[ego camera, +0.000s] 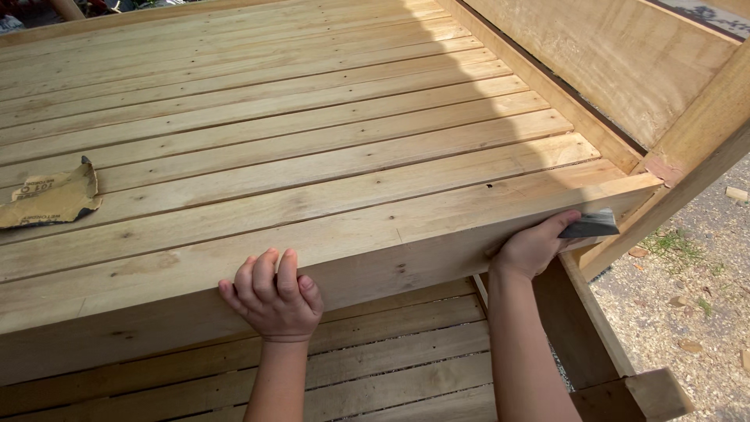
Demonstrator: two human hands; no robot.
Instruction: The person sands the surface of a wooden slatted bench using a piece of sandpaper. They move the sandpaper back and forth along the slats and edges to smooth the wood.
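**Two hands on the edge of a slatted wooden frame**

While the sun cuts a bright patch across the far planks, the person has both hands on the near side board (437, 254) of a big wooden frame (312, 141) made of long slats. The left hand (273, 297) sits flat against the face of that board, fingers together and curled up over its top edge, thumb tucked beside them. It isn't holding anything, just resting on the wood.

Off to the right of it, well apart, the right hand (535, 246) is closed around a small dark folded piece of sandpaper (591, 225), pinned between thumb and fingers and pressed against the same board right near its corner. The dark sheet sticks out past the fingertips toward the corner post (687, 168).

Way over to the left of the left hand, up on top of the slats, a torn tan scrap of sandpaper (51, 197) lies backing side up, nowhere near either hand. Below both wrists there's a lower layer of slats (406, 367) in shade. Past the right hand, beyond the post, it's gravelly ground (703, 312) with wood shavings and a bit of grass.
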